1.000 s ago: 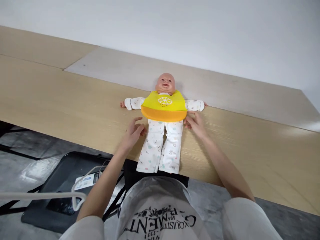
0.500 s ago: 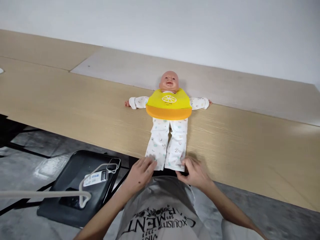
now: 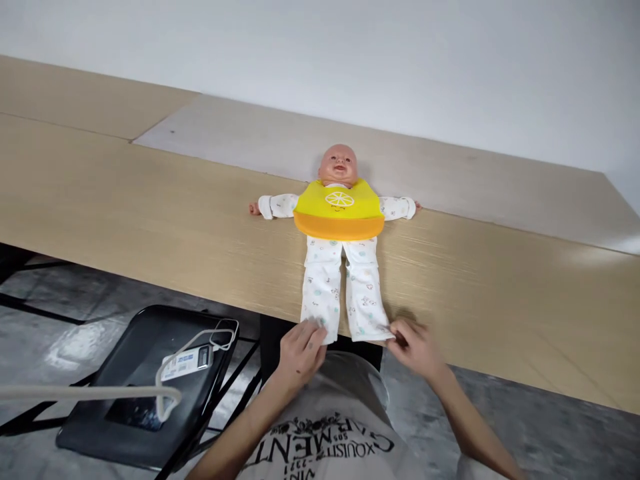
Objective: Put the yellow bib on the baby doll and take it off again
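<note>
Wooden tabletop (image 3: 500, 287), both hands (image 3: 303, 350) (image 3: 419, 349) pinched closed on doll's (image 3: 339, 165) trouser cuffs (image 3: 370, 332), feet hidden

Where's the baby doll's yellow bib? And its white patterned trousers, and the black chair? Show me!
Yellow bib (image 3: 340, 210): head view, on the middle of its front.
White patterned trousers (image 3: 321, 287): head view, on the leg nearer the picture's left edge.
Black chair (image 3: 130, 360): head view, on a bare part of its seat.

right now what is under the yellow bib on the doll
The yellow bib covers the upper front of the doll. White patterned sleeves show at its sides and white patterned trousers below; whatever lies directly beneath it is hidden.
</note>
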Tool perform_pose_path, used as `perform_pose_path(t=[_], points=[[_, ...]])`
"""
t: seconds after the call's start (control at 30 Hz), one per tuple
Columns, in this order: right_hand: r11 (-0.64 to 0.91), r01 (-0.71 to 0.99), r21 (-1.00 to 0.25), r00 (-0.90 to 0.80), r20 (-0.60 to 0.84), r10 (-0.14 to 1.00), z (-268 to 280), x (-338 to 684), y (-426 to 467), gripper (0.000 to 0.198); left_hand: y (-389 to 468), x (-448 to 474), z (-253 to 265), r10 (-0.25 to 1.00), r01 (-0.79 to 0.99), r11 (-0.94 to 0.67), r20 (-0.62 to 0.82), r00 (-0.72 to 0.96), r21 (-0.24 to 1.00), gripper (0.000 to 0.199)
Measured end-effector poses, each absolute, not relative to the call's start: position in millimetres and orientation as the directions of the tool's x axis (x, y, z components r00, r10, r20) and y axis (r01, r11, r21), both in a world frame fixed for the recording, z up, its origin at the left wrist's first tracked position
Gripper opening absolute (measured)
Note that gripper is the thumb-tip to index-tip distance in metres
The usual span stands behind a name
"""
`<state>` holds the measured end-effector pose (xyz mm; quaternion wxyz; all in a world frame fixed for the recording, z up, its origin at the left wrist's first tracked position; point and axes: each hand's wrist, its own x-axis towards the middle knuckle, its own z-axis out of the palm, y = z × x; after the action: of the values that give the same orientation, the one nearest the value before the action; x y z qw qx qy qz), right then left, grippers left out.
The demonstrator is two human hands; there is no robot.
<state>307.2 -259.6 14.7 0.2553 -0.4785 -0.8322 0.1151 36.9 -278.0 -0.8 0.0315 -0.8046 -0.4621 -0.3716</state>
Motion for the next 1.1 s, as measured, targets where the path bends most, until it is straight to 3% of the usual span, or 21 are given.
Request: perform_pose_path(t=[0.2,0.4,0.57,0.67,0.73,0.77,0.83,0.9,1.0,1.1], points=[[0.411,0.728,-0.548,-0.319,0.26,0.912,24,299,-269,0.005,-280,36,0,0.711,0.751,-0.58,0.646,0.278,0.316,0.027],[0.551,0.592,-0.588,-0.398,0.381,0.835,13,268,-279,0.043,-283,22,4,0.673,0.687,-0.664,0.635,0.379,0.294,0.034],[0.489,0.52,-0.701,-0.417,0.292,0.861,20,268,-286,0.038,-285,20,11,0.64,0.573,-0.739,0.634,0.434,0.354,0.037],[0.389,0.48,-0.787,-0.37,0.221,0.903,30,283,-275,0.022,-274,12,17,0.722,0.542,-0.669,0.62,0.308,0.509,0.027],[0.224,0.509,-0.831,-0.252,0.106,0.962,35,295,-254,0.008,-254,3,19,0.844,0.588,-0.475,0.527,0.095,0.655,0.017],[0.128,0.529,-0.839,-0.169,0.044,0.985,37,301,-239,0.015,-239,-2,20,0.9,0.597,-0.332,0.434,-0.031,0.73,0.014],[0.001,0.54,-0.842,-0.049,-0.031,0.998,37,309,-202,0.025,-202,-10,19,0.971,0.447,-0.113,0.194,-0.139,0.887,0.011],[-0.039,0.496,-0.867,-0.024,-0.058,0.998,33,311,-161,0.031,-161,-15,16,0.982,0.141,0.066,-0.039,-0.187,0.988,0.014],[-0.168,0.322,-0.932,0.029,-0.167,0.985,26,301,-103,0.027,-108,-16,15,0.945,-0.389,0.218,-0.293,-0.144,0.895,0.022],[-0.336,-0.081,-0.939,0.083,-0.342,0.936,23,279,-63,0.022,-72,-11,18,0.901,-0.606,0.262,-0.415,-0.126,0.751,0.021]])
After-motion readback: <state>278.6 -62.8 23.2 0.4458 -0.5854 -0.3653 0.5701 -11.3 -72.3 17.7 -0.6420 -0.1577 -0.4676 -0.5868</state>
